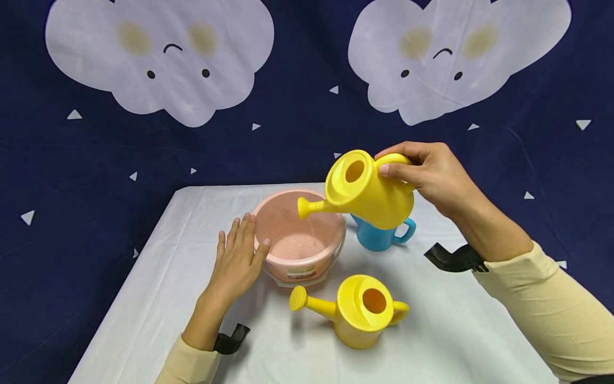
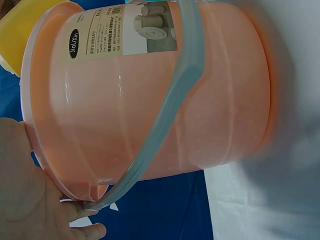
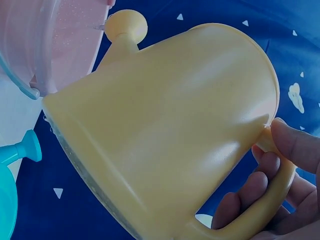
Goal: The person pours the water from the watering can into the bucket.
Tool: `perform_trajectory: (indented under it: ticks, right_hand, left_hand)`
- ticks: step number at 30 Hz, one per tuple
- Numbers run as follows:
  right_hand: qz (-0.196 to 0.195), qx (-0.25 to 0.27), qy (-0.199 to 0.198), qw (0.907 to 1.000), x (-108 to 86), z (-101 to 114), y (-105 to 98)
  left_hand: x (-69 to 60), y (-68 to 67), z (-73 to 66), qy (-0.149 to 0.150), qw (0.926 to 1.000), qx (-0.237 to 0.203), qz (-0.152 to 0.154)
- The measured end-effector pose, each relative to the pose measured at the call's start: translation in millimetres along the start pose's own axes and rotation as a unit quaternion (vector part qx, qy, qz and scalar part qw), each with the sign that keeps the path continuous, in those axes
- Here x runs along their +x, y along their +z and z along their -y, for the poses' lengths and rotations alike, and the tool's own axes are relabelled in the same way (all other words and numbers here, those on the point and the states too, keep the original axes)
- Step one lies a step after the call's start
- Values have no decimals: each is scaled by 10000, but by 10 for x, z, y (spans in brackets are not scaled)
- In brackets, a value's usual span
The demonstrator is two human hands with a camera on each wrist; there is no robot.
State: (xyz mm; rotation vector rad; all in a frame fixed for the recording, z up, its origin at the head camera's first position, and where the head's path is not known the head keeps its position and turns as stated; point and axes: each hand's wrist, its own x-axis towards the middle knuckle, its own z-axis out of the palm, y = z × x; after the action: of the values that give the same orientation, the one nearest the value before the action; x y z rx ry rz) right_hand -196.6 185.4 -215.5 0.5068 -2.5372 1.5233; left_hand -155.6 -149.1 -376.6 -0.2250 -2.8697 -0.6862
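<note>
Yellow watering can (image 1: 379, 200), tilted in the curled fingers of the right hand (image 1: 429, 169) with its spout (image 1: 304, 208) over the pink bucket (image 1: 285, 213), seems mid-pour, calling for a steady tip while the left hand (image 1: 236, 269) rests outstretched fingers against the bucket, above a white-covered tabletop (image 1: 460, 330) before a navy cloud-printed backdrop (image 1: 307, 69).

right hand (image 3: 304, 192) grips a tilted yellow watering can (image 3: 165, 130)
</note>
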Motion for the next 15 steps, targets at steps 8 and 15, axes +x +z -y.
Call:
perform_trajectory:
  ticks: [8,15]
  right_hand:
    - [24,-50,-62,10000,6,26,14]
    - [33,-88,-80,9999,15,49,27]
  left_hand:
    - [1,0,2,-5,10000,8,4]
    - [-3,1,1,5,10000,0,-14]
